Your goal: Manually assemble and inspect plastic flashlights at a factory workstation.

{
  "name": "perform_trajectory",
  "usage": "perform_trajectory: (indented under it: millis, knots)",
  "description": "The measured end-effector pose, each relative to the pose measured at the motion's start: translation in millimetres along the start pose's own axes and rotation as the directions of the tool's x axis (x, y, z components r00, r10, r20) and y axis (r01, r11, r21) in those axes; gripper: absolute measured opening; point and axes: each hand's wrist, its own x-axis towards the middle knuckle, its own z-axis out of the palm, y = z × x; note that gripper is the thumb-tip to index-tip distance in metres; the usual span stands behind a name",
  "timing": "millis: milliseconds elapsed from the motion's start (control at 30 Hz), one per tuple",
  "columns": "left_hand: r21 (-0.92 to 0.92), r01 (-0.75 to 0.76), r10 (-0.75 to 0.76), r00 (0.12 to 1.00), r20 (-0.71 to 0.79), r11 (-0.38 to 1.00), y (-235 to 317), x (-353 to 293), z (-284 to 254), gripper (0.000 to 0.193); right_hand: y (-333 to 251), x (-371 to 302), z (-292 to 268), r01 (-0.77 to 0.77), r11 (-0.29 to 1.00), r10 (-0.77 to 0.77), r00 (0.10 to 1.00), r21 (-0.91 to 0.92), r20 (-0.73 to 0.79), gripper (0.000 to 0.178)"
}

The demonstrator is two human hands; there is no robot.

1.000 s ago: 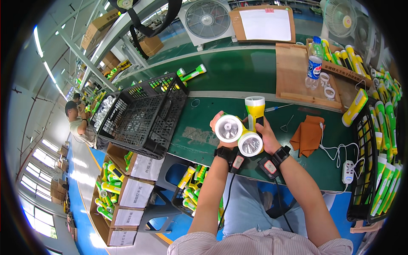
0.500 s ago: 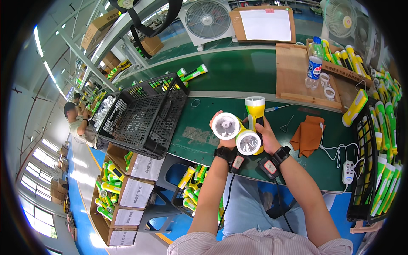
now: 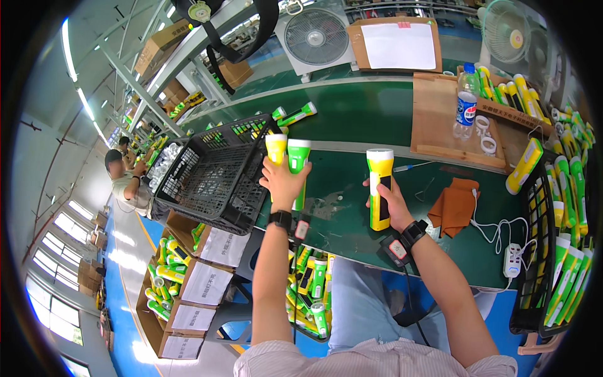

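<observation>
Two flashlights are gripped side by side in my left hand (image 3: 284, 183), close to the right side of a black plastic crate (image 3: 217, 210). One is a yellow flashlight (image 3: 275, 146), the other a green flashlight (image 3: 299, 152), both with their white-rimmed heads up. My right hand (image 3: 392, 204) is wrapped round another yellow flashlight (image 3: 379, 176) with a dark panel on its side, upright above the green table (image 3: 339, 207). An orange cloth (image 3: 453, 207) lies to the right of that hand.
A bottle (image 3: 465, 103) and white rings (image 3: 483, 132) stand on a wooden board at the back right. A white power strip (image 3: 512, 261) with cables lies at right, beside a black basket of flashlights (image 3: 568, 276). Labelled cartons (image 3: 204, 283) stand below left. Co-workers sit far left.
My left hand has moved left toward the black crate, carrying two flashlights that are now upright. The right hand keeps its yellow flashlight, and the two hands are now apart.
</observation>
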Motion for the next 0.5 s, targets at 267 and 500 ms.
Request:
perform_trajectory:
  millis: [267,500]
  knots:
    - [0.215,0.091,-0.207,0.763,0.612,0.972,-61,9,33,0.082,8,3,-8,-0.056,0.993,0.057,0.998,0.107,-0.011,0.042]
    - [-0.018,0.061,-0.047,0.901,0.430,0.998,-91,19,59,0.085,6,1,-7,-0.005,0.981,-0.005,0.999,0.192,0.050,0.036]
